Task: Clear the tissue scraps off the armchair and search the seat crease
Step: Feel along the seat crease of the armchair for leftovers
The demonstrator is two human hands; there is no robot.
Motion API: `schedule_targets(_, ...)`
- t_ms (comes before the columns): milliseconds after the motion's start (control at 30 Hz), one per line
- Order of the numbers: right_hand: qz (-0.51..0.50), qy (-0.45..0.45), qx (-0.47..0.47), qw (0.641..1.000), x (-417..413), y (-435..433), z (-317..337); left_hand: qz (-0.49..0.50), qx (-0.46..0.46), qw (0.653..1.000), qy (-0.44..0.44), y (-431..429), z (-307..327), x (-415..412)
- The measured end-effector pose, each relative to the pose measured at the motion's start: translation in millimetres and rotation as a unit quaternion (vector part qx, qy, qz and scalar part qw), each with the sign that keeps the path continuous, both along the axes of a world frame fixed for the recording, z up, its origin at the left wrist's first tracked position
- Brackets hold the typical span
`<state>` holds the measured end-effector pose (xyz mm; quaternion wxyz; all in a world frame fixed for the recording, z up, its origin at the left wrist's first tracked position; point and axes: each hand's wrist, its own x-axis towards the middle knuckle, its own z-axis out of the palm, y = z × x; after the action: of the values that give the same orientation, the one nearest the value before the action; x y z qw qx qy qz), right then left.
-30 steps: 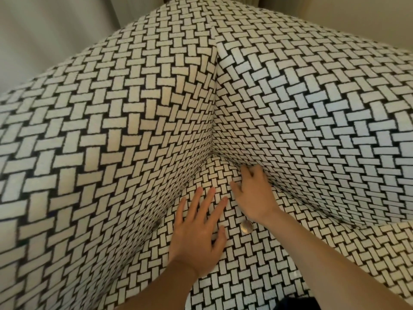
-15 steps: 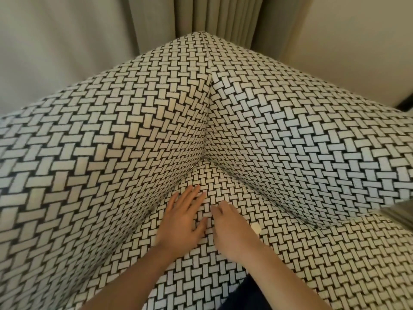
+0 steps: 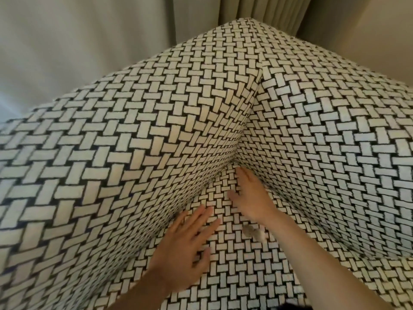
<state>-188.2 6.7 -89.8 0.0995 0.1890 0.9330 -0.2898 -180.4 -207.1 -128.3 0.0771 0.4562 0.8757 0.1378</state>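
Note:
The armchair (image 3: 138,157) is covered in a black-and-white basket-weave fabric, and its two upholstered walls meet at a corner crease (image 3: 234,162). My left hand (image 3: 185,247) lies flat on the seat with fingers spread, close to the left wall. My right hand (image 3: 250,198) rests on the seat with straight fingers reaching toward the corner crease. A small blurred greyish object (image 3: 251,231), round like a coin, lies on the seat just beside my right wrist. No tissue scraps show on the visible seat.
Grey curtains (image 3: 257,10) hang behind the chair's back corner. A pale wall (image 3: 67,41) stands to the left and a beige wall (image 3: 368,30) to the right. The seat (image 3: 245,276) extends toward me between my forearms.
My right hand has slid forward toward the corner crease, its fingers now stretched out. My left hand has drawn back and spread. The small round object shows again beside my right wrist.

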Motion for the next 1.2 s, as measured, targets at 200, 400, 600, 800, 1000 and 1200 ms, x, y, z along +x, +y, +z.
schedule_targets(200,-0.042,0.006,0.028,0.999,-44,0,-18,-0.006,0.037,0.999,0.003,2,-5,-3)
schedule_targets(400,0.062,-0.011,0.129,0.99,-26,0,-8,-0.005,0.042,0.999,-0.003,0,-7,-3)
schedule_targets(600,0.138,-0.002,0.13,0.982,9,-10,12,-0.003,0.036,0.999,-0.005,1,-6,-1)
schedule_targets(800,0.212,-0.049,0.138,0.966,45,-21,31,0.001,0.021,1.0,-0.003,1,-4,-1)
schedule_targets(1000,0.266,-0.118,0.124,0.949,78,-28,44,0.001,0.006,1.0,-0.005,1,-6,-1)
schedule_targets(1200,0.205,-0.083,0.021,0.975,54,-12,49,-0.002,0.0,1.0,0.0,1,-6,-1)
